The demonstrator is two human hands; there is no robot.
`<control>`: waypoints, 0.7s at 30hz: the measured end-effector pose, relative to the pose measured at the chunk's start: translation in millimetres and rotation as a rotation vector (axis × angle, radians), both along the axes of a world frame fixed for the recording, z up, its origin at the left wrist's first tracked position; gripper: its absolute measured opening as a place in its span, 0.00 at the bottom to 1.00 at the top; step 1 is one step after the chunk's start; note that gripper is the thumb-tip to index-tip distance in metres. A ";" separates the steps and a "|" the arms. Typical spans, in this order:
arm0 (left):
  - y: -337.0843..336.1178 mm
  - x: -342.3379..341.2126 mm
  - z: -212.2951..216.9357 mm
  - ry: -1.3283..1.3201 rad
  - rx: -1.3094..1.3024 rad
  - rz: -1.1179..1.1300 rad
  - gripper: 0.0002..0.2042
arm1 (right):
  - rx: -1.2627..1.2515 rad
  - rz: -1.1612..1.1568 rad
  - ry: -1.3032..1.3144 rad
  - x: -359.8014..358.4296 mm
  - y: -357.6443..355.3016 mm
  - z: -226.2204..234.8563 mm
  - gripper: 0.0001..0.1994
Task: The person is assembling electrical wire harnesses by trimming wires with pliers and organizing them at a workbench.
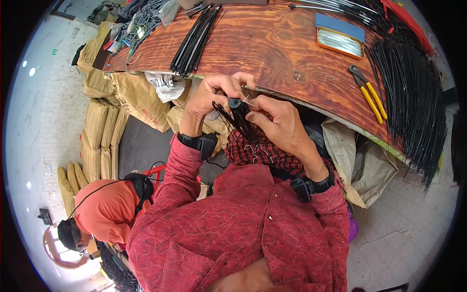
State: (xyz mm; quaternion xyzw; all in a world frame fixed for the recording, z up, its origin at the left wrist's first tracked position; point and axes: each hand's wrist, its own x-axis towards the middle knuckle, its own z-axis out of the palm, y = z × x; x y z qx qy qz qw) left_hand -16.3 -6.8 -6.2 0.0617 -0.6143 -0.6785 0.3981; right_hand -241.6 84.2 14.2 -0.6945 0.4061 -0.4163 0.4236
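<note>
Just off the near table edge, both my hands are closed around one small bundle of black strands [245, 127] with a round dark end [235, 103]. My left hand [211, 97] grips it from the left, thumb against the round end, with the index finger lifted over it. From the right, my right hand [279, 119] pinches the bundle between thumb and fingers. A thin pale wire [248, 101] sticks out between the two hands; which fingers hold it is hard to make out. Loose strands hang below, over my checked lap cloth [243, 148].
On the wooden table [262, 44] lie a black strand bundle [197, 41], a tin of thin silver wires [340, 42], yellow-handled pliers [370, 95] and a large black strand heap [408, 92]. Brown sacks [99, 126] are stacked left. A person in orange [107, 207] is at lower left.
</note>
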 end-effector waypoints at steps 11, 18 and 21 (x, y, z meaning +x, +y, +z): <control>-26.0 -16.6 33.9 -0.070 -0.120 -0.024 0.12 | -0.331 -0.049 -0.134 4.4 -16.8 5.7 0.08; -31.0 -21.8 -0.2 -0.076 0.082 -0.034 0.21 | -0.291 -0.105 -0.096 7.1 -19.6 -16.7 0.09; -15.4 -22.1 3.8 -0.198 0.147 0.148 0.26 | -0.367 -0.147 -0.155 12.7 -18.7 -17.0 0.09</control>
